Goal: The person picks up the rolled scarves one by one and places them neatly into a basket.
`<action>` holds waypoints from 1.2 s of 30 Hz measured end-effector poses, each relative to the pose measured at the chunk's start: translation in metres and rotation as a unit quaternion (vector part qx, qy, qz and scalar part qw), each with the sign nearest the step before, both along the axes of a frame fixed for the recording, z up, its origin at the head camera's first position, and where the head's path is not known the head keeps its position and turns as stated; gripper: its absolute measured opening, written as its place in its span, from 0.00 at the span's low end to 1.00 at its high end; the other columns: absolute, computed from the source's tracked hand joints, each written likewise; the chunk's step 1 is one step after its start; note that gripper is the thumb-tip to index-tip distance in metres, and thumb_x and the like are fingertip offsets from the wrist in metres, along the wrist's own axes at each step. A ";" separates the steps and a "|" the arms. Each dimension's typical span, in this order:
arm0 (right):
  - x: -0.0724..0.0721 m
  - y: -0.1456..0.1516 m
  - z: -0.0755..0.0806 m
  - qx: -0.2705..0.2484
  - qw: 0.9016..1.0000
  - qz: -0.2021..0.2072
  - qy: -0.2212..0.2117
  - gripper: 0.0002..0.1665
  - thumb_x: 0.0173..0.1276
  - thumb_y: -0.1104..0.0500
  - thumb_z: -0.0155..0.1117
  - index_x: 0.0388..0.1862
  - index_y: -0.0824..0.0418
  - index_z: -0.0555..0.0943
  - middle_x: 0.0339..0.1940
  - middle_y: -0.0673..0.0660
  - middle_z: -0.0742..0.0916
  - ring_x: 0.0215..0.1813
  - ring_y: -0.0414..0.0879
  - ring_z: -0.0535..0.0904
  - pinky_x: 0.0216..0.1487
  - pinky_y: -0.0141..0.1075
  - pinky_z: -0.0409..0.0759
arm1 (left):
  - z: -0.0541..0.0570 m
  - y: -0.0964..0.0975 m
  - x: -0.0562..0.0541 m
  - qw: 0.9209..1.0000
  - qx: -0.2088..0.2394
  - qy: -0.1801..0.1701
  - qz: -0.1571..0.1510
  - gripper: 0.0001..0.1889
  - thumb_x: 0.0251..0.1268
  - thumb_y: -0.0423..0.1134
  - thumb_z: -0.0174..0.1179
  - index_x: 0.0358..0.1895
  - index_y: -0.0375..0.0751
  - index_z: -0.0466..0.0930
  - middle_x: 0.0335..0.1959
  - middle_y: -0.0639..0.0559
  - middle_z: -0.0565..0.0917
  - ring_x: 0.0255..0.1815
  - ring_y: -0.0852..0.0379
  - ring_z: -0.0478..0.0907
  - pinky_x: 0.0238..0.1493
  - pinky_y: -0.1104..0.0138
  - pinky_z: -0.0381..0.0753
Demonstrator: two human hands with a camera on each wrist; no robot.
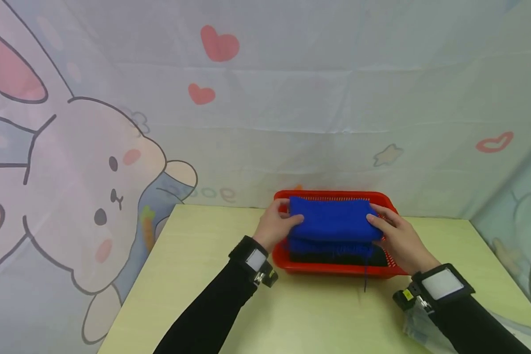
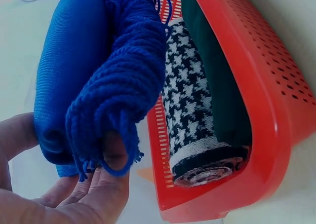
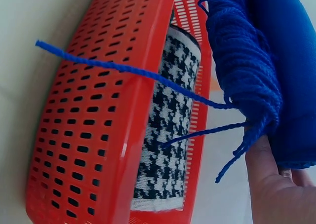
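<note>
A folded blue scarf with a thick bundle of fringe is held over the red basket. My left hand grips its left end, thumb on the near face and fingers behind and under. At the other end my right hand holds it the same way, thumb in front. Loose blue strands trail across the basket's front wall in the right wrist view. Inside the basket lie a rolled black-and-white houndstooth scarf and a dark green cloth beside it.
The basket stands at the back of a pale yellow table, close to a hanging cloth backdrop printed with a rabbit and hearts. A clear plastic bag lies at the front right, partly under my right forearm.
</note>
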State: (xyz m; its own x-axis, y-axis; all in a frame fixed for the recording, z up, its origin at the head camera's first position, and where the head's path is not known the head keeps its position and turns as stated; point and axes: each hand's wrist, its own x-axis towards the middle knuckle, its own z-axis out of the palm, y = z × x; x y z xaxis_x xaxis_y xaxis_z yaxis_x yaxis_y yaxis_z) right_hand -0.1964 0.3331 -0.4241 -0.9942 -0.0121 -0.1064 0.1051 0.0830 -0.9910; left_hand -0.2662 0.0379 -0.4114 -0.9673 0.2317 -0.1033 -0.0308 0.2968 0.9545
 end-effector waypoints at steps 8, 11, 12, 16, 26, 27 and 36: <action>-0.011 0.004 0.001 0.004 1.000 0.003 0.005 0.46 0.87 0.42 0.53 0.90 0.59 0.48 0.88 0.70 0.51 0.81 0.72 0.57 0.58 0.34 0.84 | 0.000 0.006 -0.008 1.000 -0.002 0.018 0.016 0.31 0.74 0.43 0.70 0.76 0.42 0.73 0.66 0.38 0.81 0.64 0.43 0.80 0.60 0.51 0.86; -0.014 0.005 0.001 0.008 1.000 0.001 0.007 0.47 0.86 0.41 0.54 0.90 0.60 0.48 0.87 0.71 0.52 0.79 0.72 0.59 0.50 0.27 0.82 | -0.001 0.009 -0.011 1.000 -0.001 0.016 0.022 0.31 0.73 0.43 0.71 0.75 0.42 0.73 0.65 0.39 0.82 0.62 0.43 0.81 0.59 0.52 0.86; -0.015 0.005 0.001 0.010 1.000 0.001 0.009 0.47 0.86 0.41 0.53 0.90 0.61 0.48 0.87 0.71 0.52 0.77 0.72 0.60 0.49 0.27 0.82 | -0.001 0.010 -0.012 1.000 0.000 0.014 0.023 0.31 0.74 0.42 0.71 0.76 0.43 0.73 0.65 0.39 0.82 0.62 0.44 0.81 0.59 0.52 0.86; -0.021 0.006 0.001 0.014 1.000 0.004 0.015 0.47 0.86 0.41 0.53 0.89 0.62 0.48 0.87 0.71 0.51 0.76 0.72 0.61 0.54 0.34 0.85 | -0.002 0.013 -0.017 1.000 -0.005 0.008 0.027 0.31 0.74 0.42 0.70 0.76 0.42 0.72 0.64 0.39 0.82 0.60 0.44 0.81 0.59 0.52 0.87; -0.042 0.007 0.004 0.010 1.000 0.005 0.019 0.47 0.87 0.44 0.52 0.90 0.62 0.45 0.88 0.71 0.48 0.85 0.73 0.51 0.77 0.65 0.60 | -0.001 0.021 -0.028 0.999 -0.005 0.018 0.031 0.33 0.76 0.39 0.68 0.79 0.38 0.68 0.73 0.35 0.77 0.65 0.41 0.79 0.66 0.49 0.82; -0.044 0.007 0.003 0.014 1.000 0.006 0.018 0.47 0.87 0.44 0.52 0.90 0.62 0.45 0.88 0.71 0.48 0.85 0.73 0.51 0.77 0.65 0.60 | -0.001 0.021 -0.029 0.999 -0.006 0.018 0.033 0.33 0.76 0.40 0.68 0.79 0.38 0.68 0.73 0.36 0.77 0.65 0.40 0.79 0.67 0.49 0.81; -0.062 0.011 0.007 0.032 0.999 0.009 0.016 0.45 0.88 0.46 0.51 0.90 0.61 0.44 0.89 0.71 0.47 0.85 0.75 0.49 0.78 0.68 0.59 | -0.001 0.027 -0.041 0.997 -0.033 0.042 0.050 0.33 0.74 0.40 0.69 0.77 0.35 0.70 0.75 0.39 0.76 0.69 0.41 0.77 0.72 0.51 0.77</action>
State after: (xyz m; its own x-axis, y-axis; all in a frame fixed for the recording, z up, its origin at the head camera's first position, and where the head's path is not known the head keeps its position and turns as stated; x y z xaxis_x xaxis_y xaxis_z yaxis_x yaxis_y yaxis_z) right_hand -0.2584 0.3445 -0.4175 -0.9968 -0.0242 -0.0761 0.0717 0.1476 -0.9864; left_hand -0.3068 0.0651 -0.4125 -0.9912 0.1283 -0.0329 0.0154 0.3583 0.9335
